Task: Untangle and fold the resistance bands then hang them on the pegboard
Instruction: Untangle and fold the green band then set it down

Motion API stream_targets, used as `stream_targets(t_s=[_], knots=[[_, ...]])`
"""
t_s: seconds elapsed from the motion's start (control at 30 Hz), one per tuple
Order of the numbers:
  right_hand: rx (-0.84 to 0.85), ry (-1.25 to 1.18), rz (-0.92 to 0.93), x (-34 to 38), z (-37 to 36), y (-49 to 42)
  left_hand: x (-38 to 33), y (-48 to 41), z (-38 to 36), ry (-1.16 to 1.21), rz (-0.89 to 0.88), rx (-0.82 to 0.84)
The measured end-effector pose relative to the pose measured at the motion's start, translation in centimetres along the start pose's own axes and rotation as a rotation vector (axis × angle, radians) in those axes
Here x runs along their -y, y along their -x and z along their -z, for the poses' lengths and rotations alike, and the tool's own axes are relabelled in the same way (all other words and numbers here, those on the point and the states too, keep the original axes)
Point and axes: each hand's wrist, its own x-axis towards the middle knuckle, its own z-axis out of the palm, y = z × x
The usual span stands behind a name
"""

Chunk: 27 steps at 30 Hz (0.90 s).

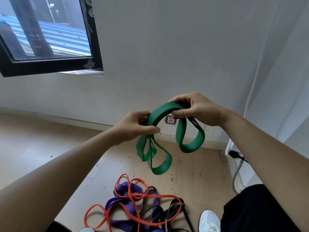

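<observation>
The left hand (133,126) is gripping one green band (158,113), thumb underneath and fingers curled over the top. The right hand (195,109) is pinching the same band a little farther right and higher, fingers curled round it. Between the two hands the band is arching upward. Below the left hand several folded loops are hanging, and below the right hand one wider loop is hanging. The whole band is being held in the air, well above the floor (41,148).

Near the person's feet a tangled pile is lying on the floor: a thin orange band (160,196), a wide purple band (120,203) and black bands (175,206) whose number cannot be told, all crossing over one another. Two white shoes are showing, one (209,220) right of the pile and one (86,229) at the near edge. On the far wall one socket (170,120) is peeking through the green arch. A black-framed window (50,39) is sitting far left, and a black plug (234,154) is sitting at the right.
</observation>
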Motion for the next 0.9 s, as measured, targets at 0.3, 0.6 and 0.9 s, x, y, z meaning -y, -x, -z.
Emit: stream_targets(t_s=[0.3,0.6,0.9], knots=[[0.161,0.132,-0.132,-1.2,-2.5,-0.6,-1.7,-0.7,-1.2,0.015,-0.043,-0.099],[0.111,0.211,-0.101,-0.5,-3.2,-1.1,-0.8,-0.8,1.0,-0.407,-0.027,-0.015],[0.071,0.276,-0.094,-0.8,-2.9,-1.1,-0.5,0.0,1.9,-0.19,0.07,0.034]])
